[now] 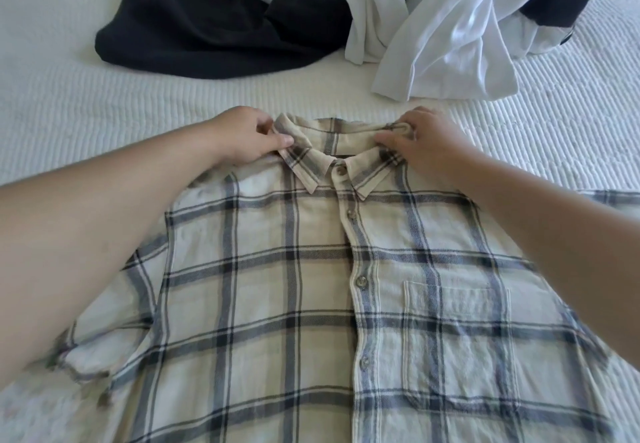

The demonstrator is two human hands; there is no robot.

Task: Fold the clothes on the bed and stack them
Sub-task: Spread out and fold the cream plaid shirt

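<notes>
status: i judge the task to be at an early stage. the plaid shirt [346,304] lies spread face up and buttoned on the bed [104,103], collar away from me, and no fold shows in it yet. my left hand [242,137] pinches the left end of the collar [332,144] between thumb and fingers; my right hand [422,144] grasps the right end, fingers curled into the cloth. i read this as squaring the collar before the first fold

remaining: the black garment [207,33] and the white garment [450,37] lie crumpled together beyond the shirt, partly overlapping, unfolded. no folded stack is visible anywhere in view

containers: none in view. the shirt's chest pocket [457,338] lies flat; i cannot tell whether it holds anything
</notes>
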